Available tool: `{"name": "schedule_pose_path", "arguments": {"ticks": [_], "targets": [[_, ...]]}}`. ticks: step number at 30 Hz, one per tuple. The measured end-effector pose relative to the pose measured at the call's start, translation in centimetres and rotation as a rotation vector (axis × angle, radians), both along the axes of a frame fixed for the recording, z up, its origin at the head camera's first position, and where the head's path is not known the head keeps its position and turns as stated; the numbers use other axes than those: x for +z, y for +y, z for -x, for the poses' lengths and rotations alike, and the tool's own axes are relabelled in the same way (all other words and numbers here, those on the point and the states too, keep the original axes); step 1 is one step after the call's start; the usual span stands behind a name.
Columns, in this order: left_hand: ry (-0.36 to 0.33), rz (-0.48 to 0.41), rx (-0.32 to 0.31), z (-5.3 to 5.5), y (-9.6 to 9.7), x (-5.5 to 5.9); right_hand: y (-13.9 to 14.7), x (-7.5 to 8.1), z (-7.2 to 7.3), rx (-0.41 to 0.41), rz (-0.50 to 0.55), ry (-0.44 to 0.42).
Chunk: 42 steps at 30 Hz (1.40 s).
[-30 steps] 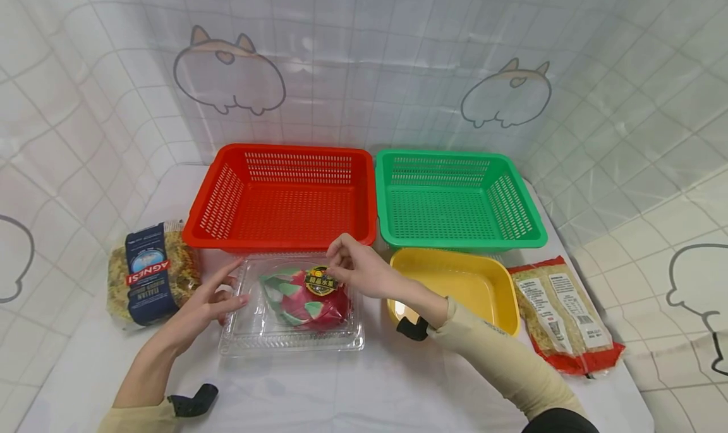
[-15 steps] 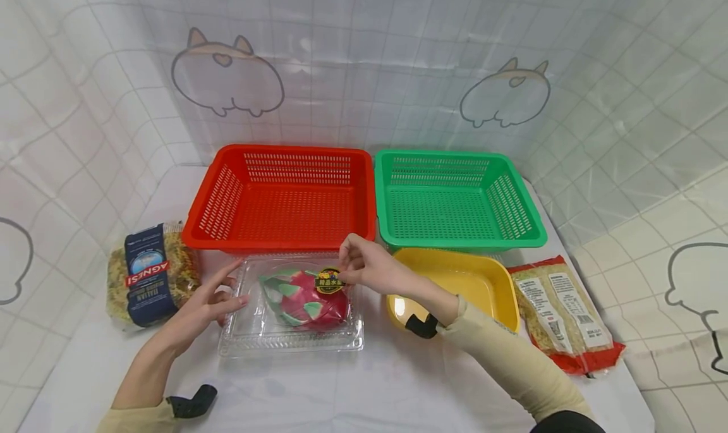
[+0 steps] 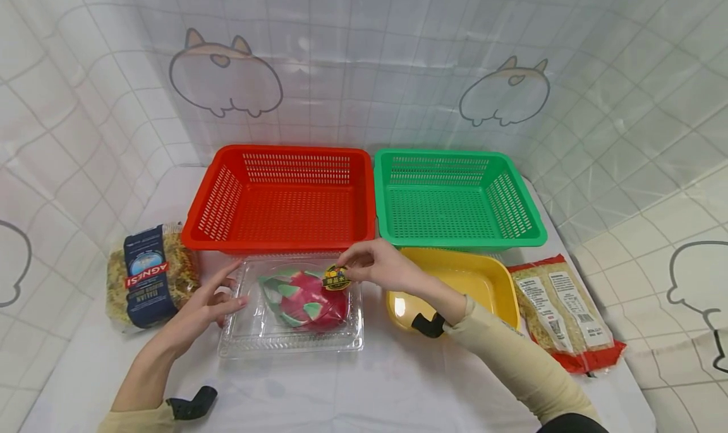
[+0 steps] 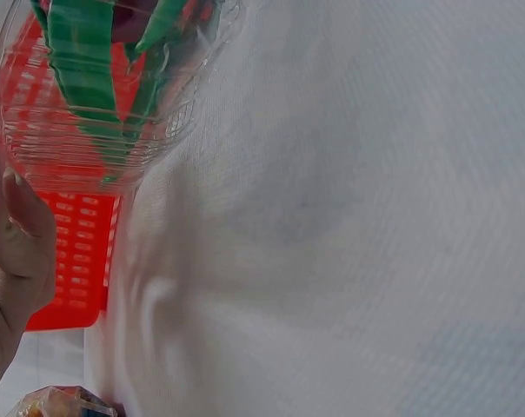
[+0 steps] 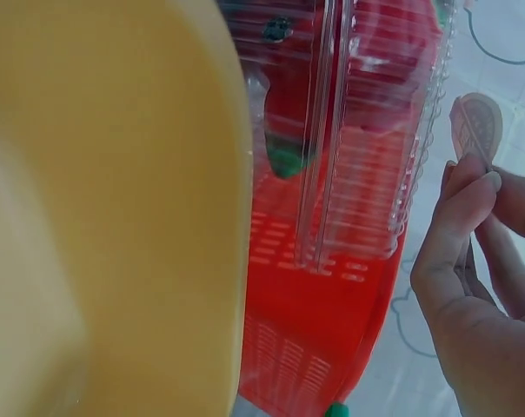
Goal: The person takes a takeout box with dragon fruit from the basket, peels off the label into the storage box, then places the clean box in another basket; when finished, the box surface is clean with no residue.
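A clear plastic clamshell box [image 3: 247,322] lies in front of the red basket, with a pink dragon fruit [image 3: 315,305] inside. Over the fruit, my right hand [image 3: 382,270] pinches a small black and gold sticker [image 3: 335,278] between thumb and fingertips. In the right wrist view the sticker [image 5: 477,129] stands up from the pinch, clear of the lid, its pale back showing. My left hand [image 3: 196,313] rests at the box's left side with thumb and fingers spread apart. The left wrist view shows that hand [image 4: 19,252] beside the ridged box wall; some fingers are cut off.
Behind the box stand a red basket [image 3: 290,212] and a green basket [image 3: 449,208]. A yellow tub [image 3: 483,287] sits under my right forearm. At far left lies a pasta bag [image 3: 149,275], and at far right a red-edged bag [image 3: 563,313] of pale noodles or grains.
My right hand has moved right across the lid, taking the sticker from over the fruit's middle toward the box's right edge. My left hand and the box have stayed put.
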State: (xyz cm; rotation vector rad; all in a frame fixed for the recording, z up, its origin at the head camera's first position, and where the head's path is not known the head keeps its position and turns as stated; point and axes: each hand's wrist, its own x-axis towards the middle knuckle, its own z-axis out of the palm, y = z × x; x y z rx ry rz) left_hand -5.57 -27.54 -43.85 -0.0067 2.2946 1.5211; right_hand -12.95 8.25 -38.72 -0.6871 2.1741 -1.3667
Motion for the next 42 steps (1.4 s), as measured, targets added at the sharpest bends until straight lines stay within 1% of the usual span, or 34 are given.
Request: {"name": "schedule_pose_path", "arguments": {"ticks": [8, 16, 22, 29, 36, 42], "targets": [[0.001, -0.001, -0.001, 0.0, 0.0, -0.1, 0.6, -0.1, 0.4, 0.025, -0.023, 0.055], [-0.003, -0.008, -0.002, 0.0, -0.1, -0.3, 2.1, -0.6, 0.9, 0.003, -0.048, 0.004], [0.003, -0.009, -0.007, 0.0, -0.1, -0.3, 3.6, -1.2, 1.4, 0.004, -0.057, 0.002], [0.002, -0.013, -0.010, 0.1, -0.1, -0.2, 5.3, -1.4, 1.7, -0.005, -0.077, -0.018], [0.000, -0.010, -0.011, 0.2, 0.0, -0.1, 7.3, -1.5, 1.7, 0.003, -0.122, -0.020], [-0.003, 0.003, -0.009, 0.1, -0.1, -0.1, 9.0, -1.6, 1.9, 0.031, -0.117, -0.030]]}}
